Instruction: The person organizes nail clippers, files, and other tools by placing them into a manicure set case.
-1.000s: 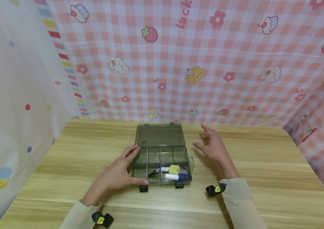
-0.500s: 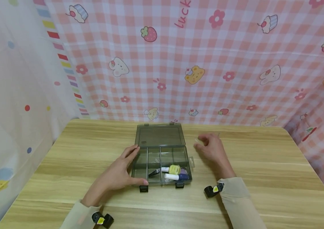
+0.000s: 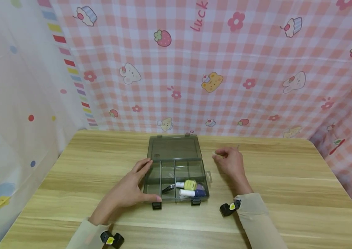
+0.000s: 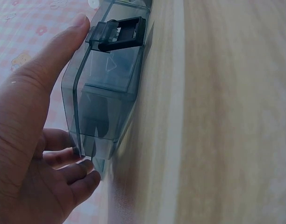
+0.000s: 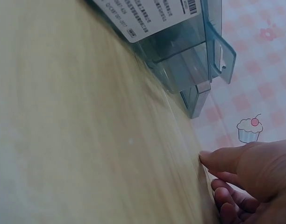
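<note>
A translucent grey-green compartment box [image 3: 182, 170] lies with its lid [image 3: 174, 147] folded back on the table. My left hand [image 3: 129, 186] holds its left side, thumb at the front edge and fingers near the hinge. In the front compartments lie a yellow nail polish bottle [image 3: 190, 185], a dark blue one [image 3: 200, 193] with a white cap, and a small black and silver tool [image 3: 168, 188], perhaps nail clippers. Right of the lid, my right hand [image 3: 231, 162] is low on the table, thumb and fingertips pinching a small pale, clear-looking thing [image 3: 214, 153], too small to identify.
Two black latches, the left one [image 3: 156, 205] and the right one [image 3: 196, 202], hang off the box's front. A clear hanging tab [image 3: 208, 176] juts from its right side. The wooden table [image 3: 288, 180] meets a pink checked cloth [image 3: 257, 52] at the back.
My right hand has come down to the table right of the lid, and its spread fingers have closed on the small pale thing. The left hand and box stay put.
</note>
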A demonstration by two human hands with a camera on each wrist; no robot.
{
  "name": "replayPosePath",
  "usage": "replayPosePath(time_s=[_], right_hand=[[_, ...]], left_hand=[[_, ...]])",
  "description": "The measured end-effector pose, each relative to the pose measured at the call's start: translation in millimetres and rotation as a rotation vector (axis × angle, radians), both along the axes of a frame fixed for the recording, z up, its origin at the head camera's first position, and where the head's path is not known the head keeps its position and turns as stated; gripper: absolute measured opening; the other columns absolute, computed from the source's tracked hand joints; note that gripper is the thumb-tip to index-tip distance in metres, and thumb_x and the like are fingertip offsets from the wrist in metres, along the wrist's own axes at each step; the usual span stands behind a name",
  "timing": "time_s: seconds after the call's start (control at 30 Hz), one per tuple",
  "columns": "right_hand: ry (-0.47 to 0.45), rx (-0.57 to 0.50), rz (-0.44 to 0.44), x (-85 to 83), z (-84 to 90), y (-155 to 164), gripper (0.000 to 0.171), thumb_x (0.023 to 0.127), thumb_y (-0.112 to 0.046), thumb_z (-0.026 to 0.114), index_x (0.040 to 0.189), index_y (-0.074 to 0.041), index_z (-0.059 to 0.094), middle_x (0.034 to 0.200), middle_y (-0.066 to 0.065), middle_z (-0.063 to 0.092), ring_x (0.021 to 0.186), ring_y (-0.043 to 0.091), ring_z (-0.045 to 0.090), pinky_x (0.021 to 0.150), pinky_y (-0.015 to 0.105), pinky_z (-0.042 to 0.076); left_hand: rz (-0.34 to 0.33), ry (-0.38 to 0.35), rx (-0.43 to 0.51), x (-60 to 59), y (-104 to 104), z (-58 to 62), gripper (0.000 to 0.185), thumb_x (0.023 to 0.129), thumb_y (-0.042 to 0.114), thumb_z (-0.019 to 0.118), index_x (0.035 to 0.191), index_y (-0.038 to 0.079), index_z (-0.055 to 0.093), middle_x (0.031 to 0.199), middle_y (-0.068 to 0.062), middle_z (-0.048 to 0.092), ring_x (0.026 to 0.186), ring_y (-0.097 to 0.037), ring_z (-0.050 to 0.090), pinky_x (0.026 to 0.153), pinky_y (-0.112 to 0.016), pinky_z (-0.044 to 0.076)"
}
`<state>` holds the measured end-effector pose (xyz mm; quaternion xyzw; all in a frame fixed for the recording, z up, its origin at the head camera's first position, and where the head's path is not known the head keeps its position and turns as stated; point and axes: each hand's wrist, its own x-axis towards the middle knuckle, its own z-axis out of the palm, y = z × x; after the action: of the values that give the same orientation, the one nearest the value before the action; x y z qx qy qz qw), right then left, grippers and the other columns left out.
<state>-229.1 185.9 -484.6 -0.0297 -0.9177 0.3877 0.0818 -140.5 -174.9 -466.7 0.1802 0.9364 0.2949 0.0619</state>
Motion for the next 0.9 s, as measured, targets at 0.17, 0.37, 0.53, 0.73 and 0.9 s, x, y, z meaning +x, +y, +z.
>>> replayPosePath(time_s=[0.17, 0.37, 0.53, 0.73, 0.9], right_hand=[[0.031, 0.003, -0.010, -0.7, -1.7, 0.1, 0.018, 0.091, -0.019, 0.077, 0.101, -0.006, 0.081, 0.099, 0.013, 0.076, 0.081, 0.023, 0.063, 0.070, 0.029, 0.046], [0.054, 0.011, -0.014, -0.9, -2.0, -1.0, 0.017, 0.091, -0.020, 0.077, 0.099, -0.006, 0.082, 0.095, 0.012, 0.078, 0.077, 0.021, 0.063, 0.069, 0.029, 0.046], [0.023, -0.006, -0.026, 0.1, -1.6, -2.1, 0.018, 0.090, -0.021, 0.078, 0.100, -0.007, 0.081, 0.098, 0.013, 0.075, 0.082, 0.024, 0.062, 0.071, 0.030, 0.045], [0.048, 0.002, -0.023, -0.7, -2.6, -2.9, 0.015, 0.089, -0.020, 0.078, 0.098, -0.007, 0.082, 0.092, 0.012, 0.075, 0.079, 0.023, 0.061, 0.069, 0.030, 0.044], [0.060, 0.017, -0.030, -0.9, -3.3, -3.5, 0.015, 0.090, -0.019, 0.078, 0.097, -0.007, 0.082, 0.088, 0.011, 0.076, 0.077, 0.022, 0.062, 0.069, 0.030, 0.044]], left_hand=[[-0.002, 0.006, 0.002, 0.1, 0.1, 0.2, 0.130, 0.066, 0.072, 0.084, 0.165, 0.013, 0.023, 0.172, -0.002, 0.017, 0.152, -0.035, 0.034, 0.115, -0.057, 0.042], [0.000, 0.003, 0.001, 0.1, 0.0, 0.4, 0.130, 0.066, 0.072, 0.084, 0.165, 0.013, 0.023, 0.172, -0.002, 0.016, 0.152, -0.035, 0.034, 0.115, -0.057, 0.043], [-0.003, 0.007, 0.003, 0.2, -0.1, 0.3, 0.130, 0.066, 0.072, 0.084, 0.165, 0.013, 0.023, 0.172, -0.003, 0.016, 0.152, -0.035, 0.034, 0.115, -0.057, 0.042], [-0.005, 0.008, 0.002, 0.1, 0.3, -0.2, 0.130, 0.067, 0.073, 0.083, 0.165, 0.014, 0.022, 0.172, -0.003, 0.016, 0.153, -0.035, 0.034, 0.115, -0.057, 0.043], [-0.001, 0.006, 0.003, 0.5, 0.0, -0.2, 0.130, 0.066, 0.073, 0.084, 0.165, 0.014, 0.022, 0.172, -0.003, 0.016, 0.152, -0.035, 0.034, 0.115, -0.057, 0.043]])
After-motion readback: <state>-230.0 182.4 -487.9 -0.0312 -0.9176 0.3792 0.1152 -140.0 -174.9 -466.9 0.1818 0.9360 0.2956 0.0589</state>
